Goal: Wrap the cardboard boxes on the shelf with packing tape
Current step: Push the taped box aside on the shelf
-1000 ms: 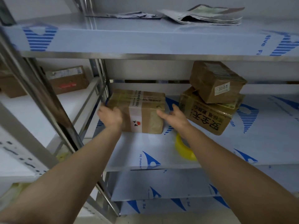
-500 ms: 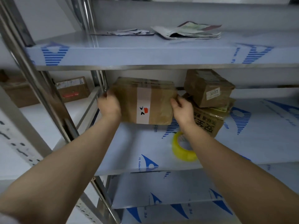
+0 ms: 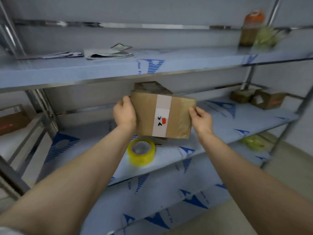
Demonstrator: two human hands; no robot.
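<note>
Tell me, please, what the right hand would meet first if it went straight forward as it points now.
The right hand grips the taped cardboard box at its edge. Pushed onward together, they would probably meet the stacked boxes behind first, but depth is unclear.

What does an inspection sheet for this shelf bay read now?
Surface: middle shelf, printed in blue.
Job's things: box held up off the shelf, white strip facing out; tape roll lying flat below it; second box behind; far right, a low box beside a labelled box.
Clutter: papers and a blurred bottle on the upper shelf.
Hands: left hand grips the box's left edge; right hand grips its right edge.
Cables: nothing seen.
Surroundings: metal post, grey wall, a side box on the left bay.
</note>
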